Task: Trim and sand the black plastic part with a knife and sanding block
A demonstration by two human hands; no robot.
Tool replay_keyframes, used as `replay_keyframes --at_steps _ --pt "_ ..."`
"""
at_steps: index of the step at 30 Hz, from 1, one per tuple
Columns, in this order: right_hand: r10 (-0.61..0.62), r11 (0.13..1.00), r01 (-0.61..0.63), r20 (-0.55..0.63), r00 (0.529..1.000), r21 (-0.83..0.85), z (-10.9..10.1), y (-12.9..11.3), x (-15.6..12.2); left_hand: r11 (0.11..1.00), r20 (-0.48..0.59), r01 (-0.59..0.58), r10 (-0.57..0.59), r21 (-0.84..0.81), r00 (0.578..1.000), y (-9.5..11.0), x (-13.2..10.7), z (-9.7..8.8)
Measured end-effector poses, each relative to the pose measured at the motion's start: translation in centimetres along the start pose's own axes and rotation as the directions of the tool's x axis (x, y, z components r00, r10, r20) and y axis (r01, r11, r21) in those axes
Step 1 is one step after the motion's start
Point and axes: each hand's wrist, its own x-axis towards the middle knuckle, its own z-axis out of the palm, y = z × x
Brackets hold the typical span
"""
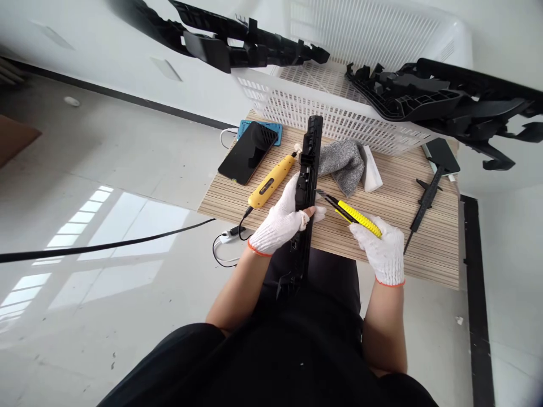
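Note:
My left hand [283, 221], in a white knit glove, grips a long black plastic part [309, 169] at its middle; the part stands lengthwise from my lap up over the striped wooden table [428, 249]. In my right hand [380, 251], also gloved, I hold a yellow utility knife [354, 215] with its blade extended. The blade tip lies just right of the black part, near my left thumb.
On the table lie a yellow corded tool [271, 182], a black phone [248, 152] over a blue case, a grey glove [345, 164], a white block [372, 170], a black strip [424, 204] and another phone [443, 155]. A white basket [339, 113] behind carries large black plastic parts [445, 99].

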Motion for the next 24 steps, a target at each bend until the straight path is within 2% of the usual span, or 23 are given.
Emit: replay_keyframes --at_steps 2,4,7,8,12,16,19,22,24 --pt "0.016 0.994 -0.015 -0.005 1.0 0.109 -0.4 0.7 -0.1 0.998 -0.019 0.007 -0.008 -0.059 1.0 -0.1 0.1 0.1" --pt "0.027 0.985 -0.034 0.044 0.999 0.168 -0.9 0.9 -0.3 0.997 -0.023 0.011 -0.012 -0.074 1.0 -0.1 0.1 0.0" --pt "0.035 0.994 -0.054 0.198 0.98 0.094 -1.3 0.4 -0.8 0.994 -0.013 0.036 -0.038 -0.102 0.999 0.1 0.3 -0.1" --pt "0.035 0.997 -0.048 0.212 0.977 0.058 -1.3 0.1 -1.0 0.992 -0.004 0.043 -0.044 -0.121 0.999 0.2 0.3 -0.2" --pt "-0.031 0.998 0.035 0.073 0.997 -0.046 -0.8 -0.7 -1.4 0.972 0.004 0.054 -0.054 -0.231 0.999 0.5 0.7 0.0" --pt "-0.058 0.99 0.077 0.159 0.985 -0.115 -0.9 -0.5 -1.5 0.962 -0.013 0.061 -0.067 -0.266 0.998 0.7 0.8 0.0" --pt "-0.048 0.991 0.064 0.132 0.99 -0.118 -1.1 -0.5 -1.4 0.962 0.0 0.071 -0.074 -0.265 0.997 0.8 0.7 -0.1" --pt "-0.052 0.988 0.076 0.171 0.984 -0.136 -1.0 -0.7 -1.4 0.96 0.009 0.073 -0.073 -0.27 0.997 0.9 0.6 -0.2" --pt "-0.057 0.989 0.075 0.133 0.989 -0.129 -1.0 -0.7 -1.4 0.964 0.017 0.076 -0.074 -0.255 0.997 0.9 0.6 -0.2"
